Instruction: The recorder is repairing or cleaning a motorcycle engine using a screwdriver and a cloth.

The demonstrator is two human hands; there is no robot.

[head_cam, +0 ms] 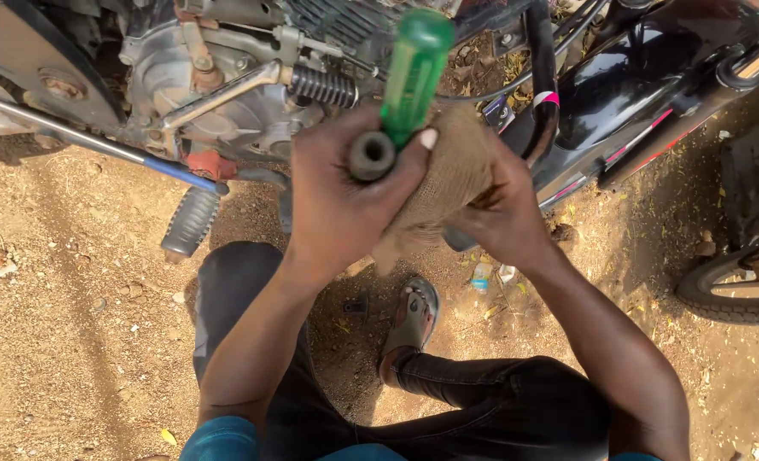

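Left hand (337,201) fingers clamped round a green-handled screwdriver (414,72) plus a dark round cylindrical part (371,155), frame centre-top. Right hand (499,213) closed on a tan cloth (448,183) bunched against the tool. Step looks like wiping down tool/part. Next move needs a firm left grip while the cloth works round. Behind: motorcycle engine (234,94), footpeg (190,224) at left, dirt ground (64,324).

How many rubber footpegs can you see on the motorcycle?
1. A ribbed grey footpeg sticks out low on the engine side, left of the left hand. Any others may be hidden behind the hands, the cloth or the bike.
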